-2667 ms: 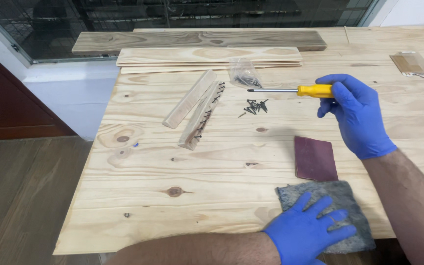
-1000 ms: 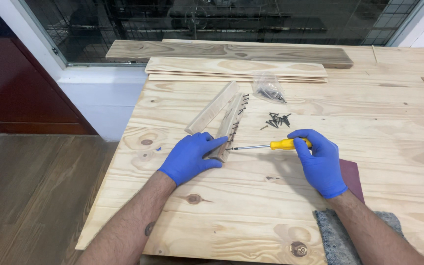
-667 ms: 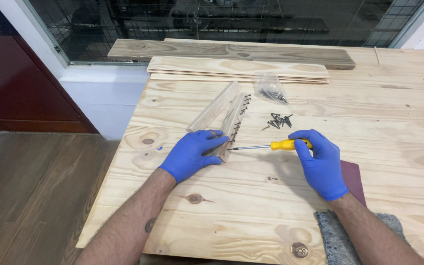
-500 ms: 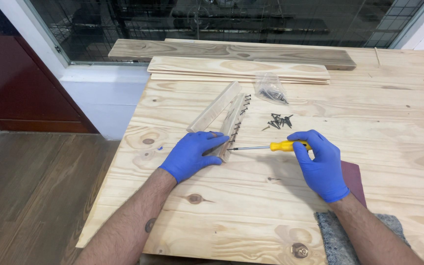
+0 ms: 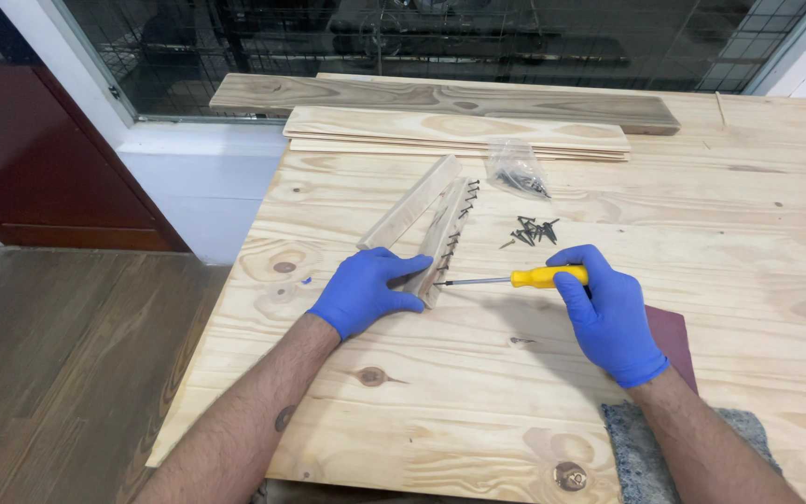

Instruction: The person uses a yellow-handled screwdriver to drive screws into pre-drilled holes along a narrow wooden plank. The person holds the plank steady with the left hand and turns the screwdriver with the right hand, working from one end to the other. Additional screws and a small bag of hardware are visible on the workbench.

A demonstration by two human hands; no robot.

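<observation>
Both hands are busy near the middle: my left hand [image 5: 366, 291] is pressing the wood strip [image 5: 443, 245] with screws, and my right hand [image 5: 608, 313] is gripping a yellow screwdriver [image 5: 515, 278], its tip touching the strip. Loose screws [image 5: 529, 230] are lying just above.

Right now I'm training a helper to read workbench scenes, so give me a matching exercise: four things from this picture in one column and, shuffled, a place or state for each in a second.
Things:
1. yellow-handled screwdriver
2. wooden strip with screws
3. clear bag of screws
4. grey cloth

Places or states:
A. at the near table edge, under the right forearm
B. held down at its near end by the left hand
C. near the stacked boards at the far side
D. gripped in the right hand, tip at the strip

Pairs: 1-D, 2-B, 3-C, 4-A
</observation>
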